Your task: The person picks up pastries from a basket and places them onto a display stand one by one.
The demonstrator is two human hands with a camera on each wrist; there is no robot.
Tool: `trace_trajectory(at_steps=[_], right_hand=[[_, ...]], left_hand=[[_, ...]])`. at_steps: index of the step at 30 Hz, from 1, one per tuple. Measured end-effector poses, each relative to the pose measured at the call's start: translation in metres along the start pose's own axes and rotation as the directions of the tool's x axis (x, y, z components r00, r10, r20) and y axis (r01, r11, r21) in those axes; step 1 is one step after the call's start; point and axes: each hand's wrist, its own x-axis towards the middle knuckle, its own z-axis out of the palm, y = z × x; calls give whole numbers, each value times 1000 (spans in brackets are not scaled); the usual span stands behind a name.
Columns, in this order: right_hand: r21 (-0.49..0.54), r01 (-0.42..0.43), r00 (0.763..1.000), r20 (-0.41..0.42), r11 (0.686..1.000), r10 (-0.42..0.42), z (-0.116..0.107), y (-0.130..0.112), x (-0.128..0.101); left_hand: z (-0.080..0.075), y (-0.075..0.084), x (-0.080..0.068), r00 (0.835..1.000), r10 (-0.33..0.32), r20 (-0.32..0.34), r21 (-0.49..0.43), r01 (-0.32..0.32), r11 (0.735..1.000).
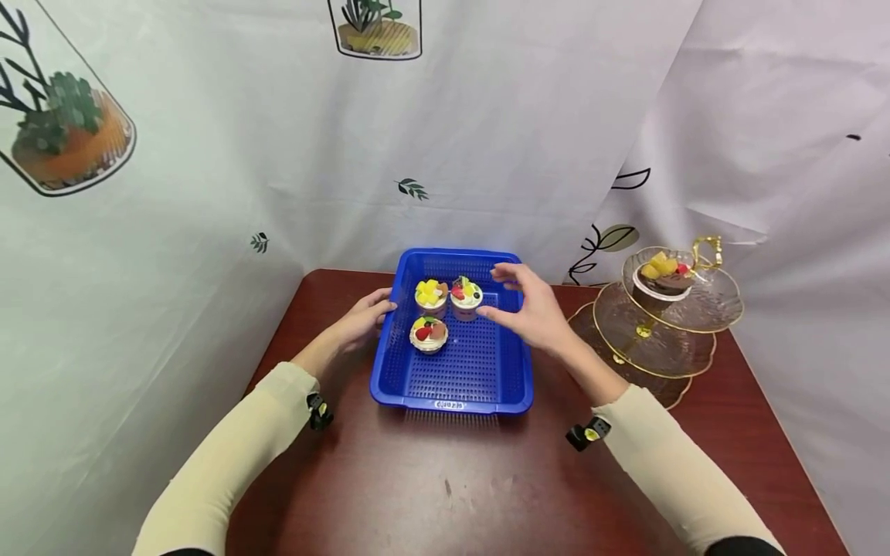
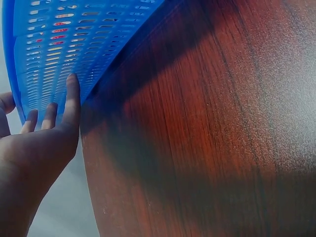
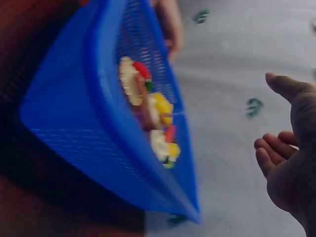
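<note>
Head view: a blue basket (image 1: 480, 371) sits at the desk's (image 1: 431, 479) centre, toward the far edge. Three cupcakes stand in its far-left part: one with yellow fruit (image 1: 431, 296) at 10 o'clock, one with red and yellow topping (image 1: 466, 296) just beside it at 12 o'clock, and a third (image 1: 429, 333) nearer, at 9 o'clock in the basket. The left hand (image 1: 361, 320) rests against the basket's left wall, fingers straight along the rim. The right hand (image 1: 531, 309) hovers over the basket's right side, fingers wide and relaxed, thumb and forefinger spread toward the red-topped cupcake and not touching it. At 2 o'clock on the desk stands a glass tiered stand (image 1: 660, 340) with gold rims; its top tier carries a fourth cupcake (image 1: 664, 274).

Left wrist view: the left hand (image 2: 34, 148) lies flat with its fingers (image 2: 73, 98) straight, tips pressed on the basket's (image 2: 74, 34) perforated outer wall. The desk (image 2: 207, 138) fills the rest, at 3 o'clock.

Right wrist view: somewhat blurred. The right hand (image 3: 289, 163) is at 4 o'clock, holding nothing, fingers (image 3: 274, 148) loosely curled and thumb out, well apart from the basket (image 3: 98, 123). The cupcakes (image 3: 150, 113) show in a row inside it. The left hand (image 3: 168, 22) is on the basket's far rim at 12 o'clock.
</note>
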Motion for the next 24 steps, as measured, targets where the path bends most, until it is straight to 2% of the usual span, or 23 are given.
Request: trace_trajectory(at_steps=[8, 13, 20, 24], right_hand=[[-41, -96, 984, 145, 995, 101, 38, 16, 14], [-81, -73, 970, 225, 994, 90, 55, 20, 19], [-33, -50, 936, 347, 998, 59, 80, 27, 23], [-57, -48, 916, 395, 997, 67, 90, 32, 23]], left_hand=[[1, 1, 0, 1000, 8, 7, 10, -8, 1000], [1, 1, 3, 1000, 17, 13, -11, -17, 1000], [0, -2, 2, 1000, 13, 16, -9, -13, 1000], [-1, -3, 1, 1000, 20, 17, -8, -20, 1000]])
